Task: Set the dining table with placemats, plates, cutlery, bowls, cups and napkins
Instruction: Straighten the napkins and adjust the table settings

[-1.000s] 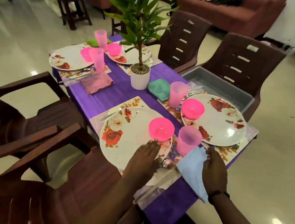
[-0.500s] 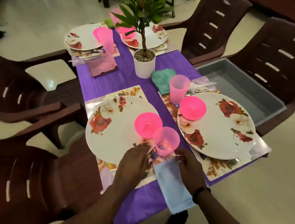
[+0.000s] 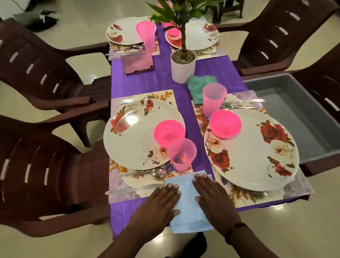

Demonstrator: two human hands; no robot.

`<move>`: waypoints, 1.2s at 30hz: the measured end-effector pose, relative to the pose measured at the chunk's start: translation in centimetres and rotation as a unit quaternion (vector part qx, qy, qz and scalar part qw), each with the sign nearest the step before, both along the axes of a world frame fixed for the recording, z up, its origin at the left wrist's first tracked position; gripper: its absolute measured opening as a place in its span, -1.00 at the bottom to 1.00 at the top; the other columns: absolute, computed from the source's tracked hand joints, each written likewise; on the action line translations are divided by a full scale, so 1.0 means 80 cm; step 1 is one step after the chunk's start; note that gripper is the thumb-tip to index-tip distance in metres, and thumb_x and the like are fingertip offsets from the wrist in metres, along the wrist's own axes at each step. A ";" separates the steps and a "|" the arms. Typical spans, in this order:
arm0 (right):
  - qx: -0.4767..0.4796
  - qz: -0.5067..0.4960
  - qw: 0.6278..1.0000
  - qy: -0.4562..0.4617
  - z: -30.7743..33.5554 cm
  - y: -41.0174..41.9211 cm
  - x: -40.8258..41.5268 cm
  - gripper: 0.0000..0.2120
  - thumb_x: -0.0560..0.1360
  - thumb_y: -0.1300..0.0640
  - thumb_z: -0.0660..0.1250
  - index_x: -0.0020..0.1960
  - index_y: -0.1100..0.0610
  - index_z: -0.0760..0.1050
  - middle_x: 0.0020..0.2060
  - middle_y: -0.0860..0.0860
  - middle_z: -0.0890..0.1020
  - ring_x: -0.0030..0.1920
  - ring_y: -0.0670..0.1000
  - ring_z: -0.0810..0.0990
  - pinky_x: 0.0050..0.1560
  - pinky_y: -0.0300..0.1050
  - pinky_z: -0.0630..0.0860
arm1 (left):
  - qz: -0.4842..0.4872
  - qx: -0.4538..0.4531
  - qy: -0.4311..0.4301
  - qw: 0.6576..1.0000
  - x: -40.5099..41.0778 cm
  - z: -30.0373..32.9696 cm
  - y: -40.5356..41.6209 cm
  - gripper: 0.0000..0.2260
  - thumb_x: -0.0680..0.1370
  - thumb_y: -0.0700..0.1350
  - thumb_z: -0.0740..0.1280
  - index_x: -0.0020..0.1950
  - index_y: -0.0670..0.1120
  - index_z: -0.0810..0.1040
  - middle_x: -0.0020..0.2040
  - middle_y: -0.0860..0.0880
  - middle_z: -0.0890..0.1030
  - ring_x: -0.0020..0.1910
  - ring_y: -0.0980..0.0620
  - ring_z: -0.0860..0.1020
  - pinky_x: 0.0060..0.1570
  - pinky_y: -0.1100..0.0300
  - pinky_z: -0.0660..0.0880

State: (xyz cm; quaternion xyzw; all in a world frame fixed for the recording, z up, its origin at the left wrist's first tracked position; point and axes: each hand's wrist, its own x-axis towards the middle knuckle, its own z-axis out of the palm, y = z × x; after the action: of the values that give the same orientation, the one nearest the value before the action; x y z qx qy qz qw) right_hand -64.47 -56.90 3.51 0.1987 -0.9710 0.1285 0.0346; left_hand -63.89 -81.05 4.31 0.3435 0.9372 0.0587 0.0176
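- Napkin [image 3: 189,201], pale blue, lying flat at the near edge of the bench [image 3: 138,83], its near end hanging just over that edge, between the two near placemats.
- Pressed from either side by the left hand [image 3: 162,201] and the right hand [image 3: 211,194]: both flat, fingers straight and together, nothing clutched in either grip.
- Just beyond the cloth: pink cup [image 3: 182,154], pink bowl [image 3: 169,132] on the floral plate [image 3: 132,141], spoon [image 3: 148,172] and knife [image 3: 132,189] on the near-left placemat [image 3: 115,177].
- Step in hand, judged from the layout: smoothing the last napkin of the four settings; the other three places already carry plate, bowl, cup and a folded cloth (rose [image 3: 138,63], green [image 3: 197,87]; the far-right one not visible behind the potted plant [image 3: 183,63]).
- Next move likely calls for lifting both palms straight up without dragging the cloth, perhaps nudging it further onto the bench so as not to slide off.
- Grey bin [image 3: 303,118] on the right-hand chair, apparently empty.
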 end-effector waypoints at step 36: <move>-0.262 -0.228 0.930 -0.123 0.006 0.392 -0.096 -0.86 0.56 0.27 0.25 -0.02 0.15 0.59 -0.02 0.06 0.61 0.02 0.08 0.54 0.01 -0.05 0.49 | 0.187 0.024 0.003 0.982 -0.026 0.011 0.353 -0.49 0.65 0.04 0.09 0.57 -0.15 0.23 0.59 -0.11 0.15 0.57 -0.08 0.12 0.48 0.00 0.10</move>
State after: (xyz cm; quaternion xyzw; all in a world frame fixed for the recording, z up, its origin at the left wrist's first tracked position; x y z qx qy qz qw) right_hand -72.17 -25.51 3.97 -0.0615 -0.9185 0.3905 -0.0054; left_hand -65.97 -52.82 5.15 0.1628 0.9832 0.0821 -0.0044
